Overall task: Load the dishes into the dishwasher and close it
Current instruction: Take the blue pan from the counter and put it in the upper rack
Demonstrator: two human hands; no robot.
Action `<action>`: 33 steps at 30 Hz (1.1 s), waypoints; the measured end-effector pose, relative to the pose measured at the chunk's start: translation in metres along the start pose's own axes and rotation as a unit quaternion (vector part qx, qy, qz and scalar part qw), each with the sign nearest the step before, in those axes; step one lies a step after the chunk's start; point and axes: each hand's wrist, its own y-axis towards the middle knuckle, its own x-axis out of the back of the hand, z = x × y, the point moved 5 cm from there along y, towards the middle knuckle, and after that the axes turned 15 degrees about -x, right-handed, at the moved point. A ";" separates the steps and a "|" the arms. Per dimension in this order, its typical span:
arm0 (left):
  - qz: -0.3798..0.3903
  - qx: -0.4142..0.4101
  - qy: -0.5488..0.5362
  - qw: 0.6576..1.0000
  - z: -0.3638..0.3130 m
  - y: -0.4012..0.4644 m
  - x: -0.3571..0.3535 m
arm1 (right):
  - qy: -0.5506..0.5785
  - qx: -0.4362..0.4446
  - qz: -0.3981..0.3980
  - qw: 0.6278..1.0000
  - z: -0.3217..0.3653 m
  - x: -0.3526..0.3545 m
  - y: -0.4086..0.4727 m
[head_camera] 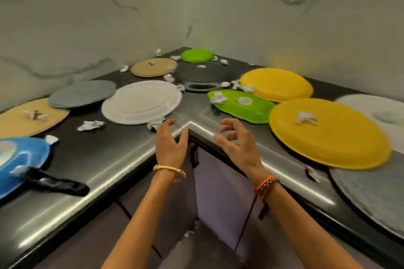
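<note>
Dishes: two yellow plates, two green; left hand, right hand loosely spread, empty.

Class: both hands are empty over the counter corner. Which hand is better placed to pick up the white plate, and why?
Left. The left hand hovers right beside the white plate, near its front rim. The right hand sits farther off, closer to the green tray.
</note>
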 end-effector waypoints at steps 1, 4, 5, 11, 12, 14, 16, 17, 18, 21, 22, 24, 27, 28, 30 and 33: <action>-0.026 0.001 0.023 0.999 0.014 0.008 0.012 | -0.017 0.002 0.035 0.999 0.003 -0.019 0.013; -0.106 -0.015 0.132 0.985 0.054 0.026 0.046 | -0.048 0.006 0.139 0.989 0.009 -0.078 0.049; -0.130 -0.016 0.162 0.978 0.065 0.031 0.056 | -0.053 0.012 0.169 0.984 0.011 -0.096 0.057; -0.253 0.097 0.294 0.917 0.119 0.039 0.140 | -0.129 0.084 0.408 0.900 0.035 -0.234 0.062; -0.273 0.122 0.322 0.898 0.125 0.036 0.156 | -0.142 0.109 0.442 0.879 0.039 -0.253 0.055; -0.324 0.164 0.378 0.851 0.134 0.023 0.189 | -0.155 0.156 0.495 0.841 0.045 -0.285 0.039; -0.385 0.195 0.409 0.804 0.138 0.004 0.217 | -0.166 0.201 0.515 0.816 0.049 -0.305 0.020; -0.416 0.213 0.411 0.782 0.139 -0.005 0.228 | -0.181 0.225 0.515 0.807 0.051 -0.314 0.012; -0.445 0.236 0.397 0.767 0.143 -0.014 0.239 | -0.203 0.248 0.507 0.800 0.054 -0.322 0.004; -0.532 0.325 0.274 0.733 0.156 -0.032 0.264 | -0.283 0.289 0.477 0.780 0.064 -0.341 -0.014; -0.546 0.355 0.245 0.718 0.160 -0.037 0.268 | -0.306 0.293 0.473 0.773 0.065 -0.347 -0.017; -0.560 0.378 0.226 0.702 0.166 -0.043 0.273 | -0.336 0.288 0.469 0.764 0.070 -0.355 -0.021; -0.610 0.381 0.153 0.678 0.172 -0.049 0.276 | -0.353 0.247 0.470 0.770 0.079 -0.358 -0.018; -0.625 0.382 0.125 0.670 0.174 -0.051 0.276 | -0.358 0.228 0.474 0.771 0.083 -0.359 -0.014; -0.649 0.381 0.094 0.651 0.177 -0.052 0.276 | -0.373 0.184 0.486 0.768 0.087 -0.361 -0.002; -0.684 0.365 0.091 0.625 0.178 -0.050 0.275 | -0.366 0.127 0.497 0.777 0.086 -0.362 0.014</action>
